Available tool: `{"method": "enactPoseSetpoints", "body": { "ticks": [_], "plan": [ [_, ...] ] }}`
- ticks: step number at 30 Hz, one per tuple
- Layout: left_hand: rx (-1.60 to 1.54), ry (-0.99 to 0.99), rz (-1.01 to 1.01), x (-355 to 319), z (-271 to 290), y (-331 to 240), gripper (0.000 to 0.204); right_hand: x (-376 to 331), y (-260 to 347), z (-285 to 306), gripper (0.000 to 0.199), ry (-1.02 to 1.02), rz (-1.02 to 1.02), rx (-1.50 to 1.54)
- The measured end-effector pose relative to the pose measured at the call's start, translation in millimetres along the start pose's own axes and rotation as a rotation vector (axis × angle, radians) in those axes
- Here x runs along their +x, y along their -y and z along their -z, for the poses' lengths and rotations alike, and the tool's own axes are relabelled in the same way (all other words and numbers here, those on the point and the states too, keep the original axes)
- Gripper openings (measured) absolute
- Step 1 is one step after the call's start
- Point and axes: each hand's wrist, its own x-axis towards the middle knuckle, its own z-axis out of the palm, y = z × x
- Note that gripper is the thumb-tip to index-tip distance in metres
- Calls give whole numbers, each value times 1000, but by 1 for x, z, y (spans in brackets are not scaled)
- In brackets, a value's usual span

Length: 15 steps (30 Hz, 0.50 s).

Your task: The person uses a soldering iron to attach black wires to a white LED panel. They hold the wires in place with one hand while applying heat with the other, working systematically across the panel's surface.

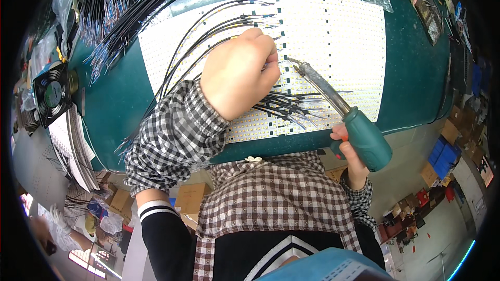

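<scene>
On the white LED panel [333, 31] that covers the middle of the green counter [416, 67], the left hand [239, 73] rests knuckles up, its fingers [268, 52] curled together and pressed down at the panel's centre line; what they pinch is hidden under the hand, though thin black wires [208, 26] run up to them from the upper left. More black wires with bare ends [291, 105] fan out on the panel just below the hand. The left forearm, in a checked sleeve, crosses the counter's near edge and slants up to the right.

The right hand [350, 158] sits off the counter's near edge, fingers clamped around the green handle of a soldering iron [338, 106]. The iron slants up and to the left, its metal tip lying just beside the left fingertips on the panel. The right wrist is bent, the thumb lying along the handle.

A bundle of black cables [120, 15] lies across the counter's upper left, and a small fan [52, 93] stands at the far left.
</scene>
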Motion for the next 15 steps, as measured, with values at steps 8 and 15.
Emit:
{"method": "enactPoseSetpoints", "body": {
  "ticks": [8, 15],
  "plan": [
    [-2, -6, 9, 0, 1, -2, 6, -2, -6, 4, 68, 47, 54, -108],
    [-9, 0, 4, 0, 0, 0, 5, 0, -5, 4, 67, 64, 60, -124]
  ]
}}
